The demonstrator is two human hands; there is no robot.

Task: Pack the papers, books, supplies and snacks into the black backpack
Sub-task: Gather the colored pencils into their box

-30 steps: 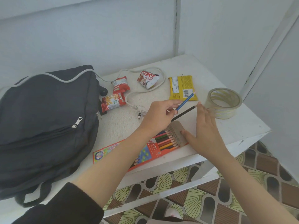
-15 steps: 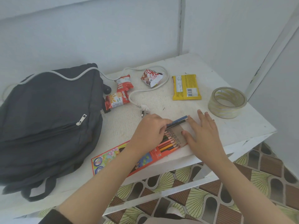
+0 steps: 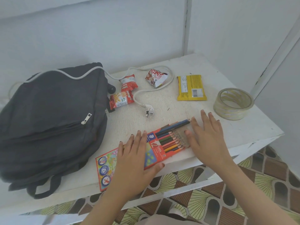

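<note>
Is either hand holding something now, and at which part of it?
Nothing is gripped. The left hand lies flat on top of the pencil box, and the right hand rests flat at the box's open end, fingers straight.

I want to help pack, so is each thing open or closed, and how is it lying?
backpack: lying flat, front zip looks closed
pencil box: open, pencil tips showing
two loose pencils: lying across the open end
tape roll: lying flat
yellow snack: sealed, barcode up
red snack packs: look sealed
plug: unplugged, on the table
left hand: flat on the pencil box
right hand: flat, thumb on the flap
</note>
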